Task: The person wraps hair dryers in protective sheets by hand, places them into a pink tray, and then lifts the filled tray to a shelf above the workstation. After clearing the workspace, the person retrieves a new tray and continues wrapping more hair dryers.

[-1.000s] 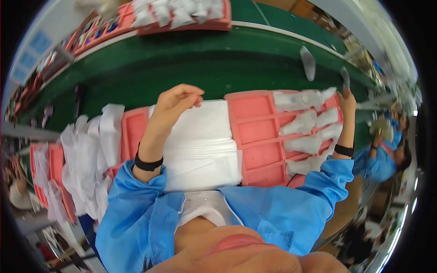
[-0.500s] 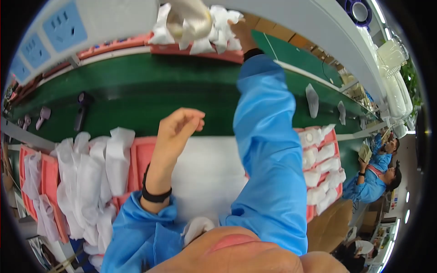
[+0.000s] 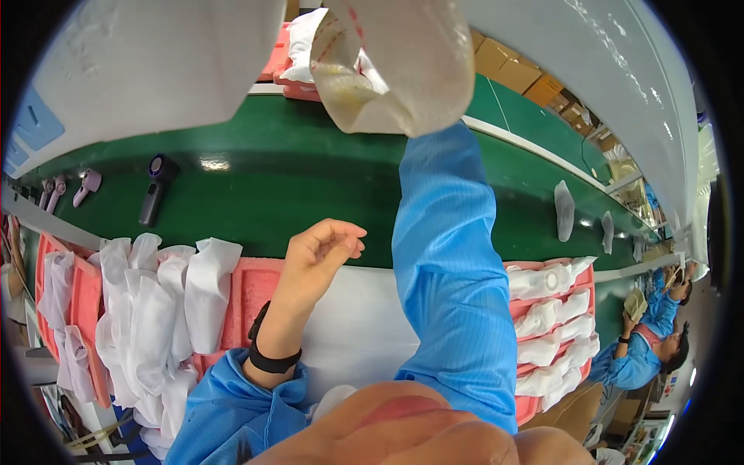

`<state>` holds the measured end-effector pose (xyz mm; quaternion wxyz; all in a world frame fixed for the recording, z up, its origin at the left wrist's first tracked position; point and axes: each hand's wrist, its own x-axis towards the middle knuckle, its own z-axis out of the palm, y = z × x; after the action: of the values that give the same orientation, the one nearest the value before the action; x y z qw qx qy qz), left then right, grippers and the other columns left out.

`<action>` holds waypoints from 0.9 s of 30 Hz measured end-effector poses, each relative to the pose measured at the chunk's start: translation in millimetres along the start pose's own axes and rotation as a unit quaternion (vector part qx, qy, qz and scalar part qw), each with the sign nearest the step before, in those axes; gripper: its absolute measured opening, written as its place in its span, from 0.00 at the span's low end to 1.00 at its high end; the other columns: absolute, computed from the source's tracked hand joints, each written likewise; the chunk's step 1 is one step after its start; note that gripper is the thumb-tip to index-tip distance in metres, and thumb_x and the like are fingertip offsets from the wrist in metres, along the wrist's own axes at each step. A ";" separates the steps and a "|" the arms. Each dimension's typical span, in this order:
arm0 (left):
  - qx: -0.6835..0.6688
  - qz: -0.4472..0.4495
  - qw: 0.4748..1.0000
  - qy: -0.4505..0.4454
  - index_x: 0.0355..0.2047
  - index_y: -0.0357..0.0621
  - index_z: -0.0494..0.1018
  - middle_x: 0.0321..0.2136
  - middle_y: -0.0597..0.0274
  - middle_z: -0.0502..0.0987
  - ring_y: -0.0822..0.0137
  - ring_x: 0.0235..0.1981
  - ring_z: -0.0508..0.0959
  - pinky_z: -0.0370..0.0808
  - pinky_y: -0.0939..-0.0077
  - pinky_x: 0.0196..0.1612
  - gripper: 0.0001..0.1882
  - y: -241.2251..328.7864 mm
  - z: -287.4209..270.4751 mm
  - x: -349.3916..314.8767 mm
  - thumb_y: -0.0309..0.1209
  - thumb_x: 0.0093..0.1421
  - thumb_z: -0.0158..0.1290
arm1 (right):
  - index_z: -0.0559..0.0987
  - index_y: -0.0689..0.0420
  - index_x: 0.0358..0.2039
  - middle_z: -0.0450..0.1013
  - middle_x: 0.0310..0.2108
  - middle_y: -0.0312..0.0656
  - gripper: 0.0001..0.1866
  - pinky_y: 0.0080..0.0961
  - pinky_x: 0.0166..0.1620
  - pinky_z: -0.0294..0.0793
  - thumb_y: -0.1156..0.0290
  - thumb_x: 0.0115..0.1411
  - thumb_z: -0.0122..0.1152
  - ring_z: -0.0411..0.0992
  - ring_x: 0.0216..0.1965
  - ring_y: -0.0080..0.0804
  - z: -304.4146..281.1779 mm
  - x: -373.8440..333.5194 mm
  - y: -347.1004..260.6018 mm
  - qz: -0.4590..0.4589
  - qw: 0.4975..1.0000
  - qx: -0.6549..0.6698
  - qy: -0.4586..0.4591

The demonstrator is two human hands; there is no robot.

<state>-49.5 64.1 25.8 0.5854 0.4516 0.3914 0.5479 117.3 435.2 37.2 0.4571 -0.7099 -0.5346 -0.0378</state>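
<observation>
My right arm, in a blue sleeve, stretches forward over the green belt. Its hand is hidden behind a translucent, whitish hanging piece with red marks. Beyond that piece, white pouches lie in a pink tray; whether the right hand touches them does not show. My left hand hovers at the belt's near edge, fingers loosely curled, thumb a little apart, holding nothing. Below it lies a white sheet-like surface.
At left, white-wrapped items fill pink trays. Another pink tray at right holds wrapped pieces. On the green belt lie a dark handheld fan and wrapped items. Co-workers sit at far right.
The view has tilted, and the hanging piece looms larger over the right hand, which showed at the far tray's pouches before. My left hand stays loosely curled, hardly moved.
</observation>
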 end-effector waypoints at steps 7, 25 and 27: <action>-0.004 0.012 1.000 0.003 0.36 0.37 0.73 0.27 0.65 0.75 0.76 0.31 0.73 0.71 0.83 0.38 0.07 -5.4 0.2 5.7 0.26 0.60 0.49 | 0.73 0.61 0.38 0.72 0.40 0.53 0.18 0.35 0.42 0.73 0.67 0.48 0.62 0.72 0.41 0.48 -12.5 7.9 -16.3 -0.111 0.990 -0.086 0.024; 0.040 0.056 0.997 -0.017 0.36 0.37 0.74 0.27 0.64 0.75 0.75 0.30 0.74 0.69 0.84 0.36 0.07 12.6 31.3 -0.8 0.26 0.59 0.50 | 0.69 0.63 0.44 0.71 0.37 0.49 0.19 0.37 0.32 0.74 0.71 0.52 0.59 0.73 0.31 0.44 -99.2 52.7 158.8 -0.320 0.930 0.132 0.121; 0.061 0.068 0.995 0.032 0.37 0.37 0.74 0.28 0.63 0.75 0.75 0.30 0.74 0.69 0.84 0.37 0.08 24.5 35.9 -9.1 0.27 0.59 0.50 | 0.69 0.58 0.46 0.72 0.34 0.49 0.21 0.38 0.32 0.71 0.69 0.51 0.60 0.72 0.29 0.43 -114.7 37.5 175.7 -0.312 0.918 0.179 0.169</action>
<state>-23.2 51.3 59.2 0.5055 0.4938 0.4113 0.5756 322.6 381.4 17.0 0.6248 -0.3968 -0.6416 -0.2012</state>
